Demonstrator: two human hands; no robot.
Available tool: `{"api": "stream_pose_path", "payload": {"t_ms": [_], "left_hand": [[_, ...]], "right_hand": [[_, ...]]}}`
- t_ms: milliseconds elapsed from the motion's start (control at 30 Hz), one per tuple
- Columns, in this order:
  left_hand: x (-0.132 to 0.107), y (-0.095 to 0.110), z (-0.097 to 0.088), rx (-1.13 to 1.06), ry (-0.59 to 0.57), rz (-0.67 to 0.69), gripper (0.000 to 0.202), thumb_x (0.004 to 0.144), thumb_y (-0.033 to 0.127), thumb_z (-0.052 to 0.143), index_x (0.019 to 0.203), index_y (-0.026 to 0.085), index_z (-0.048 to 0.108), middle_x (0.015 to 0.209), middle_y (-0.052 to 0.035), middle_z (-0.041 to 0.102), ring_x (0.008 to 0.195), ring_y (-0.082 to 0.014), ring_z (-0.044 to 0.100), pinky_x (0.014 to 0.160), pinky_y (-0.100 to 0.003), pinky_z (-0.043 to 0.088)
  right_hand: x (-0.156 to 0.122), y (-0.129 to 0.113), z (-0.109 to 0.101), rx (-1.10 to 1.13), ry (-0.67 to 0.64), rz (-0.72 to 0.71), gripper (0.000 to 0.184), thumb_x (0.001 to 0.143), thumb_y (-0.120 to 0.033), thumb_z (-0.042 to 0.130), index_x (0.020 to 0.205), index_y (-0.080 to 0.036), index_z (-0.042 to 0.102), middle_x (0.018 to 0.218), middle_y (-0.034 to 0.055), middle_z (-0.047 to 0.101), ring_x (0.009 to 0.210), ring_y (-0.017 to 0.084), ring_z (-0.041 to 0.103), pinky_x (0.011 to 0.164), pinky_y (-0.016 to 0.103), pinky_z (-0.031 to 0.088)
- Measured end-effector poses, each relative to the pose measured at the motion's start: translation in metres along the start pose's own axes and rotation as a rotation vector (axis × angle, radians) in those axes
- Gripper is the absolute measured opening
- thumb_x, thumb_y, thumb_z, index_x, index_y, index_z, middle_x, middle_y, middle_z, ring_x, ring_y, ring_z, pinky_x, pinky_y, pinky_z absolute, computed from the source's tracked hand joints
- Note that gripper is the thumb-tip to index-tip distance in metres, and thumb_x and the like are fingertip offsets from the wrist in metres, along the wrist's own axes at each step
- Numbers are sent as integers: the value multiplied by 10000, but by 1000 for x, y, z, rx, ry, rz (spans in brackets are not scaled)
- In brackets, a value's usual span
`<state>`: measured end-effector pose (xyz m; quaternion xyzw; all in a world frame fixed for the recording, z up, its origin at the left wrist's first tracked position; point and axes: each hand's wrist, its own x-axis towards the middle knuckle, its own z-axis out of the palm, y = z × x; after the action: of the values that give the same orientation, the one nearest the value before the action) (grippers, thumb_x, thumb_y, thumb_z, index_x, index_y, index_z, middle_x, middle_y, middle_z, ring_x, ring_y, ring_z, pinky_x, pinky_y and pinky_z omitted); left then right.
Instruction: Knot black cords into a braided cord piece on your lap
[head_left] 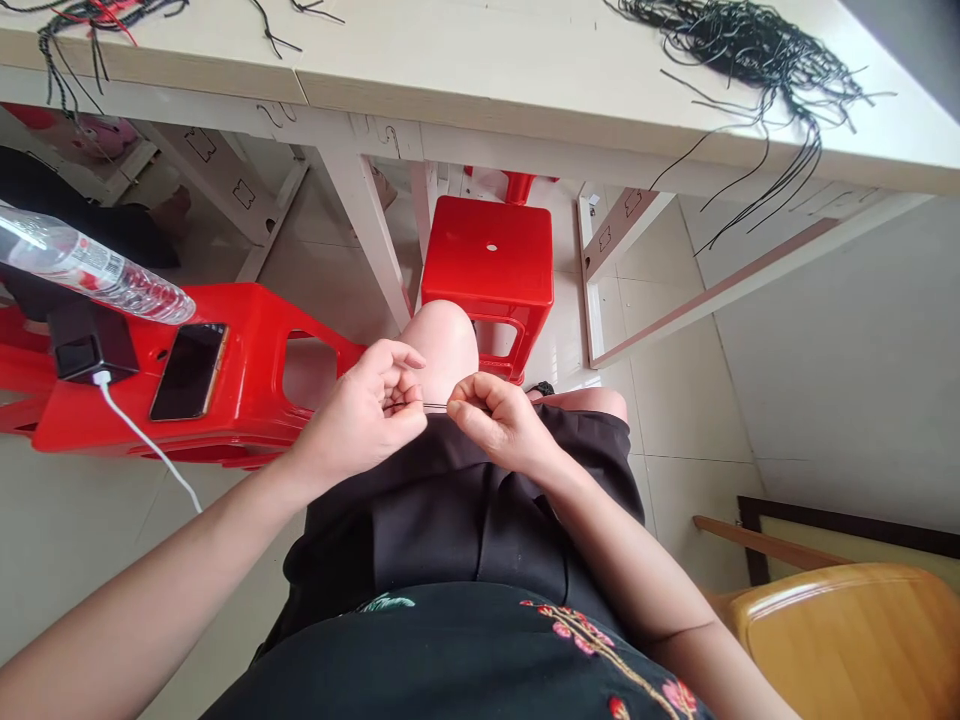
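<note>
Over my lap, my left hand (375, 400) and my right hand (499, 415) face each other a short way apart. Thin dark cord (435, 406) runs straight across the gap between them. Each hand pinches it between thumb and fingers. The rest of the cord is hidden inside the hands. Above them on the table lies a tangled bundle of black cords (750, 50), its loose ends hanging over the front edge. Braided black cords with some red (97, 20) lie at the table's left end, and a short black cord piece (274, 30) lies near them.
The pale table (480, 60) crosses the top. A red stool (491, 245) stands under it. At left, another red stool (255, 350) bears a plastic bottle (97, 265), a phone (190, 370) and a black box (94, 345) with a white cable. A wooden chair (855, 630) is at lower right.
</note>
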<state>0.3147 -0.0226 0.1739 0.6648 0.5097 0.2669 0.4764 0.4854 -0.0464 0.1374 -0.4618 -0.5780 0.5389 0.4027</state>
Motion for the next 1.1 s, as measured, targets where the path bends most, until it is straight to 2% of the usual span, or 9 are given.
{"api": "stream_pose_path", "payload": {"t_ms": [100, 200, 400, 567, 733, 800, 867, 967, 1100], "left_hand": [[3, -2, -3, -29, -57, -103, 235, 724, 240, 607, 941, 171, 552, 775, 0, 607, 737, -131, 602, 706, -259, 501], [6, -2, 0, 15, -149, -155, 157, 744, 304, 612, 823, 168, 613, 766, -13, 642, 743, -149, 606, 692, -260, 487], [5, 4, 8, -20, -158, -148, 161, 754, 324, 607, 799, 175, 648, 739, -4, 661, 714, -147, 601, 672, -253, 476], [0, 1, 8, -19, -183, -170, 181, 740, 320, 603, 822, 169, 657, 718, -11, 652, 695, -153, 590, 654, -263, 482], [-7, -13, 5, 81, -145, -214, 117, 705, 277, 580, 706, 168, 622, 681, -11, 636, 670, -151, 576, 623, -257, 465], [-8, -19, 5, 198, -97, -185, 98, 696, 257, 555, 666, 174, 598, 652, -4, 607, 639, -143, 551, 604, -256, 449], [-9, -26, 6, 302, -34, -118, 89, 690, 243, 531, 641, 183, 574, 656, -1, 584, 626, -136, 530, 596, -256, 437], [-10, -36, 8, 353, 19, -63, 81, 687, 236, 506, 635, 189, 548, 682, 2, 569, 615, -127, 513, 583, -251, 427], [-11, -41, 8, 361, -17, -83, 78, 679, 237, 504, 614, 193, 510, 631, 16, 521, 579, -122, 488, 555, -245, 413]], "right_hand": [[5, 5, -3, 32, 80, -53, 91, 814, -259, 517, 765, -184, 501, 687, -31, 523, 600, 82, 446, 567, 220, 374], [6, 5, -6, 16, 122, -82, 90, 825, -253, 508, 765, -188, 494, 714, -22, 532, 639, 91, 470, 600, 230, 391], [2, 4, -9, 62, 79, -69, 140, 800, -302, 582, 864, -180, 556, 834, 12, 605, 717, 108, 549, 654, 247, 438], [-4, 4, -6, 6, -2, -32, 65, 789, -240, 541, 778, -177, 557, 711, -16, 587, 625, 94, 507, 583, 225, 412], [-8, 11, 6, -130, -83, 30, 34, 747, -179, 515, 770, -180, 540, 674, -31, 568, 583, 91, 491, 560, 219, 394], [-6, 18, 13, -198, -83, -14, 35, 756, -166, 487, 749, -187, 513, 694, -17, 573, 611, 104, 506, 593, 234, 408], [-2, 26, 20, -289, -24, -96, 57, 764, -152, 463, 728, -196, 475, 730, 8, 572, 682, 130, 519, 667, 265, 431], [4, 36, 27, -379, 41, -183, 79, 776, -146, 447, 728, -206, 426, 763, 34, 558, 752, 156, 515, 752, 298, 442], [6, 42, 31, -373, -10, -129, 57, 826, -182, 435, 778, -210, 423, 761, 19, 555, 678, 140, 507, 653, 268, 428]]}}
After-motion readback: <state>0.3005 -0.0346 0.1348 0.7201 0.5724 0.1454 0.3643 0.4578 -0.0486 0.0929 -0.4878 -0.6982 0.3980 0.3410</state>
